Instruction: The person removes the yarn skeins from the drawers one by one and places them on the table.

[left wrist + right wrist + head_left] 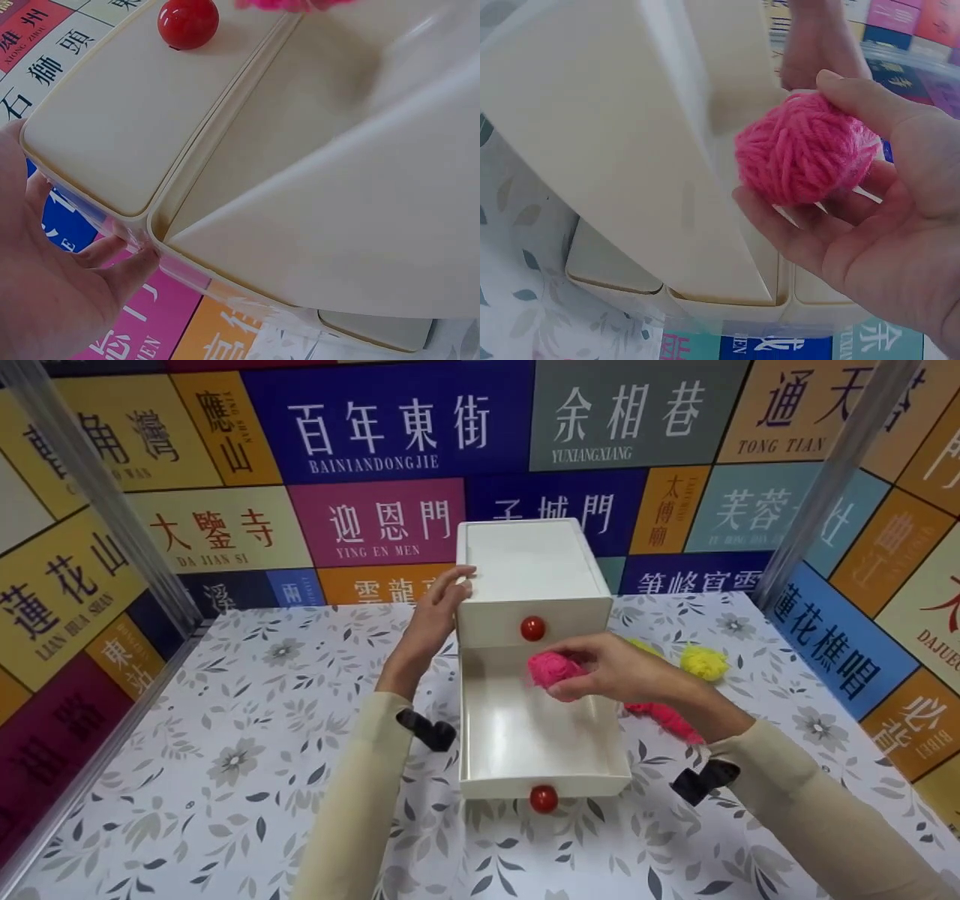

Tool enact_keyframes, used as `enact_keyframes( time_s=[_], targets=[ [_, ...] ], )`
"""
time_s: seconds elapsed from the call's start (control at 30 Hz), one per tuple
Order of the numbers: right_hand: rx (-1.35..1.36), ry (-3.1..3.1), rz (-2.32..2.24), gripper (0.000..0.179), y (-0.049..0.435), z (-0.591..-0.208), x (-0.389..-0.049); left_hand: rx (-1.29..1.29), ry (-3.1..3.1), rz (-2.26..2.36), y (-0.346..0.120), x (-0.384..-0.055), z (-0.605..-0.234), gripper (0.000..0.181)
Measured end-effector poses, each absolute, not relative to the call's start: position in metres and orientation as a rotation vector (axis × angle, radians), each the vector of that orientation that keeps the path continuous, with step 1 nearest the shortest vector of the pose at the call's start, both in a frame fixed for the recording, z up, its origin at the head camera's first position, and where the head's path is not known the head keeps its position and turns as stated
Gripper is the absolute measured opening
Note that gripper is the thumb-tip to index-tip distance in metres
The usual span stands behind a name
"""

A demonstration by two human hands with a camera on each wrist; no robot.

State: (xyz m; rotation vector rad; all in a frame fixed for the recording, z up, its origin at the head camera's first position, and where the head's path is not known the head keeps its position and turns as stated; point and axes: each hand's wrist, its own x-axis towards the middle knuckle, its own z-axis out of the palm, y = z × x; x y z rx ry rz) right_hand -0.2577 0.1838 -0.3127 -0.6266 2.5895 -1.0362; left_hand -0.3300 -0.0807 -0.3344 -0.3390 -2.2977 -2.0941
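A white plastic drawer unit (525,559) stands on the table with its middle drawer (544,742) pulled far out. Both drawer fronts in the head view carry a round red knob (532,628). My right hand (600,664) holds a ball of pink yarn (802,150) above the rear part of the open drawer, between thumb and fingers. At the unit's upper left side, my left hand (439,607) rests against the wall, its fingers (127,274) touching the clear outer casing. Below the open drawer, part of another drawer front (375,334) shows in the left wrist view.
Right of the unit lie a yellow yarn ball (705,662) and some pink-red yarn (671,720), with more yellow partly behind my right hand. A floral cloth (247,765) covers the table. Clear posts (832,487) and sign-patterned walls (390,420) stand around it.
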Motion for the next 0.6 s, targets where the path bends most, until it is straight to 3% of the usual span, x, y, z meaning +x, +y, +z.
enact_keyframes(
  time_s=[0.6],
  targets=[
    [-0.542, 2.45, -1.491, 0.061, 0.229, -0.319, -0.245, -0.325, -2.31, -2.094, -0.08, -0.33, -0.334, 0.039]
  ],
)
